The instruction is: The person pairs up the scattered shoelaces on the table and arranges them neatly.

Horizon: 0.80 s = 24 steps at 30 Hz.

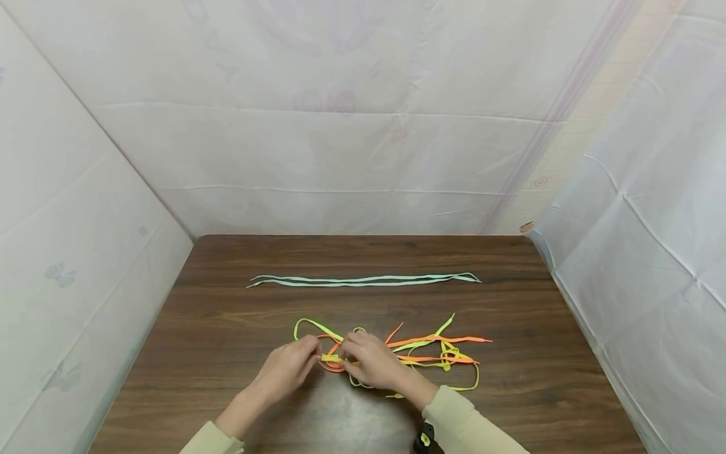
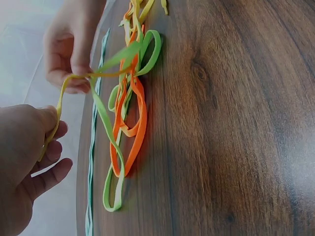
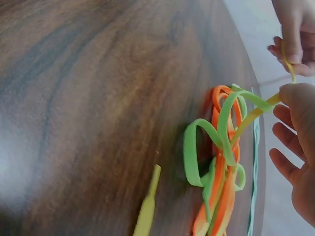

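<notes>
My left hand (image 1: 288, 367) pinches a yellow shoelace (image 2: 61, 101) between thumb and forefinger. Opposite it, my right hand (image 1: 375, 363) pinches the same yellow lace together with a green shoelace (image 3: 225, 120), so a short yellow stretch spans the two hands. Green loops hang below the right fingertips in the right wrist view. Beneath the hands lies an orange shoelace (image 2: 141, 118), looped and tangled with the green and yellow ones. Loose orange, green and yellow ends spread to the right of the right hand in the head view.
A pale mint shoelace (image 1: 363, 281), doubled lengthwise, lies across the wooden table (image 1: 227, 258) beyond the tangle. A small black object (image 1: 425, 438) shows by the right sleeve. White sheets (image 1: 340, 157) hang behind the table and at both sides.
</notes>
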{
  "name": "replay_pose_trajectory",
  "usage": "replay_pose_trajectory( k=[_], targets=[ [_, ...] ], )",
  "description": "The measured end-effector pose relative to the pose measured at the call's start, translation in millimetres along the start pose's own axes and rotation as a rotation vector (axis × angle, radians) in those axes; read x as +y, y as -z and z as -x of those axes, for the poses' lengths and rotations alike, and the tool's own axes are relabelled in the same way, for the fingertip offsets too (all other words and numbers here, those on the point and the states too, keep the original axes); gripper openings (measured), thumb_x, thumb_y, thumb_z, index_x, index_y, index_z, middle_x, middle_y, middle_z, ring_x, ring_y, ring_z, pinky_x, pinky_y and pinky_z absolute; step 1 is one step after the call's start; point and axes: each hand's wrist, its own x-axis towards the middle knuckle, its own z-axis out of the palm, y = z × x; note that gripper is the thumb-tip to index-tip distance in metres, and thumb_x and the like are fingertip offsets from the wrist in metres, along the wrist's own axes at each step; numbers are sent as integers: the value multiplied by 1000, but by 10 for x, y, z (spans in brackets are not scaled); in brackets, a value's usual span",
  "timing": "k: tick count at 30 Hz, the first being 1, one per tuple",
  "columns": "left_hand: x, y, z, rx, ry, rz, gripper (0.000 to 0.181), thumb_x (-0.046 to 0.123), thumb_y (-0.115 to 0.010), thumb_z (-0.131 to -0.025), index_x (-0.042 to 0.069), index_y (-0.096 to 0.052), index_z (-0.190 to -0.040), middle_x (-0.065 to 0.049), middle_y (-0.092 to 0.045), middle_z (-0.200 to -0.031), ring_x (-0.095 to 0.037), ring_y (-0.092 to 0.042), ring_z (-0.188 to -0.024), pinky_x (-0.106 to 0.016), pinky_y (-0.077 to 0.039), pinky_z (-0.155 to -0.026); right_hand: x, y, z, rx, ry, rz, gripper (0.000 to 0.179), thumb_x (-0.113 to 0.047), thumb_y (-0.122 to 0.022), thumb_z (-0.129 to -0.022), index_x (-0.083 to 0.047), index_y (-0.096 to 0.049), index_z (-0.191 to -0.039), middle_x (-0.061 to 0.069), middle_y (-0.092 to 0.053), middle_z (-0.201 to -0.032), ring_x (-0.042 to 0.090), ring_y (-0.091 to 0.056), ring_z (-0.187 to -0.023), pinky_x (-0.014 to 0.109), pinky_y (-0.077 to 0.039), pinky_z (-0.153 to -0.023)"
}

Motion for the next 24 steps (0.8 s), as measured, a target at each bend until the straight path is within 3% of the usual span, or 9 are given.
replay_pose_trajectory(
  k=[6,14,20,24],
  targets=[
    [-49,-41,18,19,-26,-7,16,7,-72,-76,15,-63,-86,11,-55,-76,1,-48,-62,-19,-41,-51,11,92,-3,-30,-45,-31,8,-21,-64,-86,-20,-59,-92,-10,-61,-90,6,-54,-84,22,-46,-74],
    [-123,-61,40,32,-90,-94,12,8,-74,-74,15,-65,-77,11,-45,-71,-1,-40,-58,-17,-37,-48,45,192,14,-68,-60,-34,10,-17,-64,-85,-19,-63,-96,-11,-63,-91,6,-56,-83,23,-45,-69],
    [-201,-8,65,52,-39,-127,12,6,-71,-76,14,-63,-77,10,-49,-72,-2,-44,-59,-18,-41,-50,136,287,60,-61,-65,-30,9,-17,-63,-87,-19,-66,-95,-10,-64,-90,7,-56,-81,24,-46,-71],
    [-231,37,78,5,45,-133,9,5,-68,-78,13,-64,-80,11,-50,-72,-1,-44,-60,-18,-42,-51,192,343,100,-51,-77,-33,10,-15,-64,-86,-17,-67,-95,-9,-64,-90,7,-58,-81,27,-48,-73]
  ],
)
